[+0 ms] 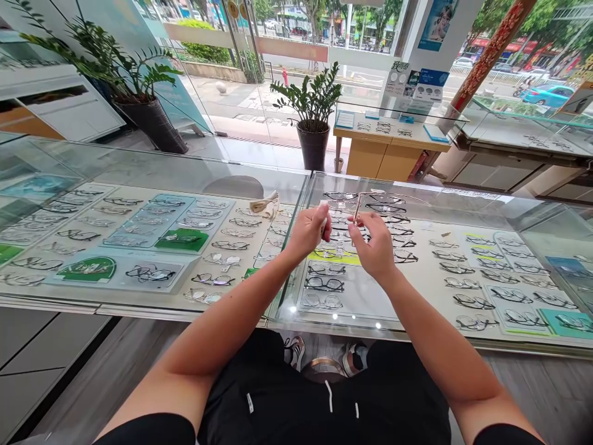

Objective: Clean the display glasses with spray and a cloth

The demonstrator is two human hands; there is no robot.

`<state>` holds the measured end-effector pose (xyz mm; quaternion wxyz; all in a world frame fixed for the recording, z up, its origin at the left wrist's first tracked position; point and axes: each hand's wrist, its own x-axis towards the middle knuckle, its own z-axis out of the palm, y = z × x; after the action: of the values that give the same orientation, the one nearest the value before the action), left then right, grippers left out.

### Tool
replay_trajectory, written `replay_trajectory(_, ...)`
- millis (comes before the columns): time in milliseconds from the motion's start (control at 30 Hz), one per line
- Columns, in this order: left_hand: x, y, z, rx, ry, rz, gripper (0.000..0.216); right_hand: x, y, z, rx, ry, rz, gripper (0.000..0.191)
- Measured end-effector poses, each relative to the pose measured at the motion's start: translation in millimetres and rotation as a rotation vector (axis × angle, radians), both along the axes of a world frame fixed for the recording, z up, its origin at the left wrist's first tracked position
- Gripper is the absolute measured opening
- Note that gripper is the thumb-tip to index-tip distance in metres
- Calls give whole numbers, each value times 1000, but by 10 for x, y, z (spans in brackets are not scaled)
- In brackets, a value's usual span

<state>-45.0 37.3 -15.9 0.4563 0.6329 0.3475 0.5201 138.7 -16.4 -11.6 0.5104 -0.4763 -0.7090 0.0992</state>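
Observation:
Above the glass counter, my right hand (pixel 374 244) pinches a pair of eyeglasses (pixel 357 209) with thin reddish-brown parts. One slim temple of the eyeglasses stretches off to the right over the display. Just left of it, my left hand (pixel 309 232) is closed with the thumb up. Something pale shows at its thumb and fingers, too small to name. A small gap separates the two hands. On the counter glass, beyond my left hand, lies a crumpled beige cloth (pixel 265 204).
Under the glass of the display counter (pixel 287 296) lie rows of eyeglass frames (pixel 325 283). A potted plant (pixel 312 145) stands beyond the counter, a second potted plant (pixel 151 117) at the left. A wooden display table (pixel 389 154) is at the back right.

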Motion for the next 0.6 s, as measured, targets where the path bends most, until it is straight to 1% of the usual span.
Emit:
replay_trajectory(67, -2, -18, -8, 44, 1, 52, 74, -2, -3, 4, -1, 0, 3, 19)
replay_trajectory(133, -1, -34, 1, 47, -27, 88, 70, -3, -6, 8, -4, 0, 2, 19)
replay_trajectory(233, 1, -41, 44, 13, -87, 102, 64, -3, -9, 13, -10, -1, -3, 20)
replay_trajectory(333, -2, -33, 88, 8, -115, 111, 63, 0, -12, 17, -11, -1, 2, 20)
replay_trajectory(433, -12, -35, 91, 51, -76, 128, 65, 1, -17, 22, -9, -1, 7, 19)
replay_trajectory(600, -17, -77, 40, 99, 24, 121, 67, -1, -22, 26, -10, -4, 12, 19)
